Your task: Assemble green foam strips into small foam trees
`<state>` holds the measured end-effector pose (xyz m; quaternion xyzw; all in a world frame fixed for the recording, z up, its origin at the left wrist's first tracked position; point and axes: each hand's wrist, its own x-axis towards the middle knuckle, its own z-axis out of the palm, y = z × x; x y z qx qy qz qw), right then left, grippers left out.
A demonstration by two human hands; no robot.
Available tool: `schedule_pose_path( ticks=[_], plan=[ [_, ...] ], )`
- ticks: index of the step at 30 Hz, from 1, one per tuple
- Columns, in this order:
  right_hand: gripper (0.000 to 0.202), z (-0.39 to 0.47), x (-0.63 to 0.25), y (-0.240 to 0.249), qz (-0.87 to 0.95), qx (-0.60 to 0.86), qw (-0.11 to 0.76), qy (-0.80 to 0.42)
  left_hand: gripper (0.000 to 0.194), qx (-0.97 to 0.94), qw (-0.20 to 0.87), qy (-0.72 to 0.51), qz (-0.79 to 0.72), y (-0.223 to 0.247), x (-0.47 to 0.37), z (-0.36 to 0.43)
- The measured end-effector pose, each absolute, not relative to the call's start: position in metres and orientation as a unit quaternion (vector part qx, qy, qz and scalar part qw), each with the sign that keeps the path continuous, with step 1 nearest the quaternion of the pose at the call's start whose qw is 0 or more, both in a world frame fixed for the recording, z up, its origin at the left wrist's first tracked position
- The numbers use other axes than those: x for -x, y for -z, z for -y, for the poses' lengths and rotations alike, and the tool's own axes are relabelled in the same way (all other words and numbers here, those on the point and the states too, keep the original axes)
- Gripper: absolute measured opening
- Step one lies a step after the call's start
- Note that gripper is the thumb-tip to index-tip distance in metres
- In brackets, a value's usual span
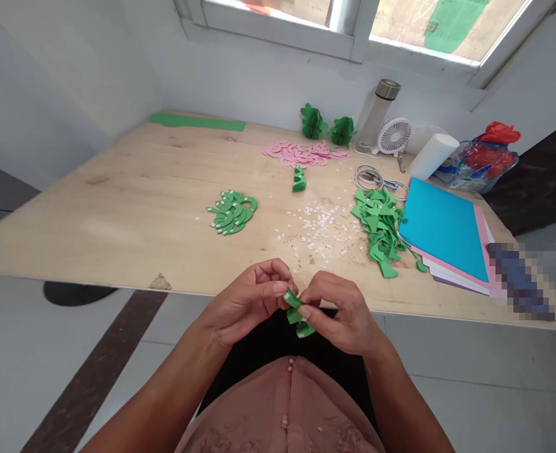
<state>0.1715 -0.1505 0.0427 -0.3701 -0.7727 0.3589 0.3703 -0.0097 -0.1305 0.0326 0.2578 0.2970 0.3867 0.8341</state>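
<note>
Just off the table's front edge, my left hand (261, 296) and my right hand (337, 311) meet over a green paper cutout (293, 314) with small white patches. The right thumb and fingers pinch its side, while the left thumb and forefinger close on its upper end. Part of the cutout is hidden behind the fingers. Beyond my left hand lies a pile of curved green paper pieces (233, 212) with white tabs. Farther off stands a small stack of folded green pieces (299, 179). White paper bits (320, 226) are scattered in front of my right hand.
Green scraps (382, 229) and coloured sheets (443, 226) lie to the right, near tape rolls (368, 177). Pink cutouts (304, 153), two green paper shapes (312, 123), a bottle (377, 113), a small fan (394, 135) and a green strip (197, 121) are along the back.
</note>
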Motion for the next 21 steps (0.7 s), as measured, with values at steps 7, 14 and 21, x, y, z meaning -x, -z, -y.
schedule_pose_path(
  ticks=[7, 14, 21],
  plan=[
    [0.016, 0.148, -0.183, -0.047, 0.759, 0.304, 0.368, -0.444, 0.021, -0.209, 0.852, -0.385, -0.288, -0.048, 0.001, 0.154],
    [0.017, 0.146, -0.176, -0.033, 0.678, 0.370, 0.400, -0.494, 0.023, -0.208, 0.817, -0.416, -0.341, -0.037, 0.004, 0.150],
    [0.016, 0.149, -0.171, -0.030, 0.656, 0.405, 0.405, -0.492, 0.013, -0.259, 0.766, -0.440, -0.392, -0.048, 0.003, 0.149]
  ],
)
